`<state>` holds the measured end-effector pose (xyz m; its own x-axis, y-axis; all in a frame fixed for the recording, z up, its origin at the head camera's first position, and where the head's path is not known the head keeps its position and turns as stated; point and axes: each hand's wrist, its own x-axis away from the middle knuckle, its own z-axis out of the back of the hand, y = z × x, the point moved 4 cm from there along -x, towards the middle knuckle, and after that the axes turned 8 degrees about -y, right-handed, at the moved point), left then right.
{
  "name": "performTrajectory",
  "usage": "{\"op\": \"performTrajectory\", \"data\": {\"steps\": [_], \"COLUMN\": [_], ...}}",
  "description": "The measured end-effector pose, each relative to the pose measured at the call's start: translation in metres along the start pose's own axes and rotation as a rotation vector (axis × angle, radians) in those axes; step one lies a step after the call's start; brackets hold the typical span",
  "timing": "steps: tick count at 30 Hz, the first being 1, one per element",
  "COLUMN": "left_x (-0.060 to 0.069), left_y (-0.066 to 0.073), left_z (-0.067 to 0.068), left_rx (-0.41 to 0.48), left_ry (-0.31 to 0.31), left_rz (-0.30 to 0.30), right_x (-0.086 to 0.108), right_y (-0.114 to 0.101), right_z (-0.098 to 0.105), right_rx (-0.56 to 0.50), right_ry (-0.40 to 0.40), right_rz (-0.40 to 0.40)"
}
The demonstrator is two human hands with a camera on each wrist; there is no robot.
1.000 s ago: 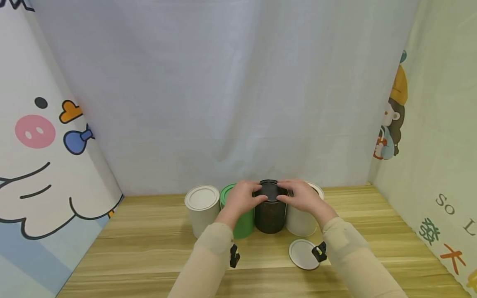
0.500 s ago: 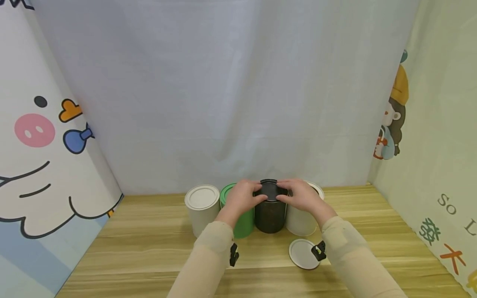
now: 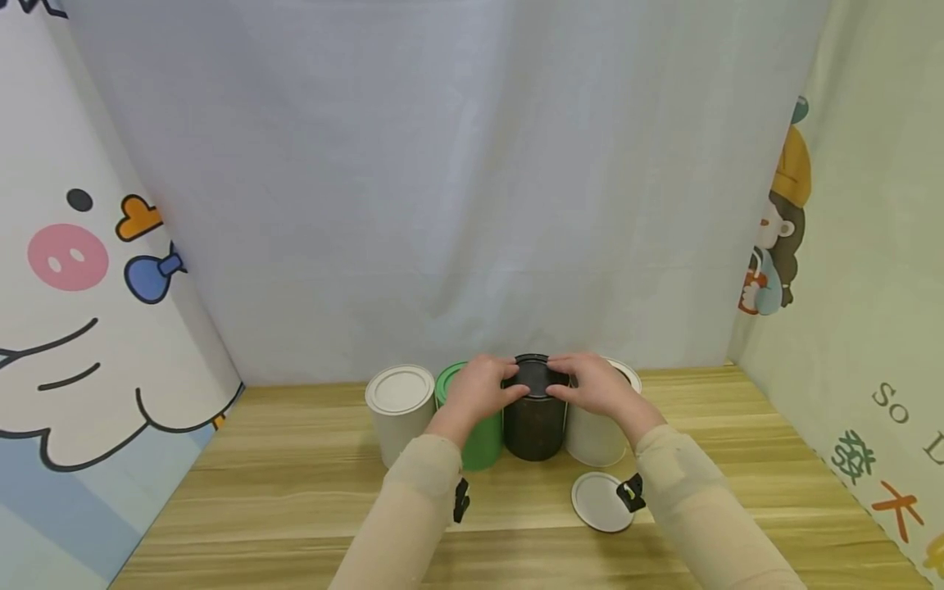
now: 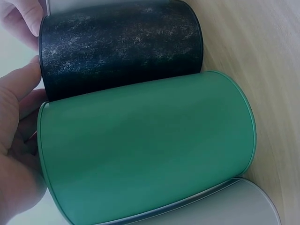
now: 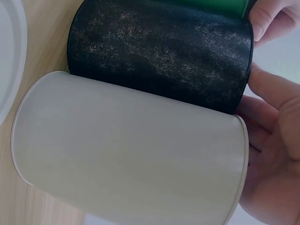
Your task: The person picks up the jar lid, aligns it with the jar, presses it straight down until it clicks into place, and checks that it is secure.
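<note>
1. White can (image 3: 401,419), L. end of row on desk (image 3: 295,492); upright, top covered. Just L. of next item.
2. Green can (image 4: 150,150), upright, partly hidden under L. hand; side by side w/ black can.
3. L. hand (image 3: 479,393), above green can, pointing R. Thumb & fingers in wide C, bent to L. part of black lid's rim: thumb near, forefinger far. Holds rim by tips; firmness can't tell.
4. Black can (image 3: 534,430), upright on desk, long axis vert., w/ black lid (image 3: 538,377) seated on top. Key relation: lies betw. the hands, i.e. R. of L. hand, L. of R. hand; neither clearly nearer, both touching.
5. R. hand (image 3: 599,387), mirror of L.: same wide C, thumb near, forefinger far, tips holding R. part of rim; firmness can't tell.
6. Second white can (image 5: 131,150), R. end of row, upright, beside black can; top mostly hidden by R. hand.
7. Loose lid (image 3: 599,501), pale, flat on desk, near side of item 6, well apart from both hands.
</note>
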<state>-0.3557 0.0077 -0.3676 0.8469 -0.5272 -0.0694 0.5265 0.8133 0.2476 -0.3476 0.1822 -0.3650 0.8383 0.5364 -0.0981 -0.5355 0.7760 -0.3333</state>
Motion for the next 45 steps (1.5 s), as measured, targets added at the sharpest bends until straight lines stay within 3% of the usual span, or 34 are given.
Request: {"op": "performTrajectory", "data": {"steps": [30, 45], "left_x": [0.0022, 0.0003], "left_y": [0.0018, 0.0005], "left_z": [0.0039, 0.0032], "left_rx": [-0.047, -0.028], "left_ry": [-0.022, -0.039], "left_rz": [-0.051, -0.034], "right_x": [-0.0009, -0.0039], "right_y": [-0.0021, -0.0025], "right_z": [0.0035, 0.0064], "right_rx": [0.051, 0.049], "right_ry": [-0.049, -0.075], "right_rz": [0.010, -0.002]}}
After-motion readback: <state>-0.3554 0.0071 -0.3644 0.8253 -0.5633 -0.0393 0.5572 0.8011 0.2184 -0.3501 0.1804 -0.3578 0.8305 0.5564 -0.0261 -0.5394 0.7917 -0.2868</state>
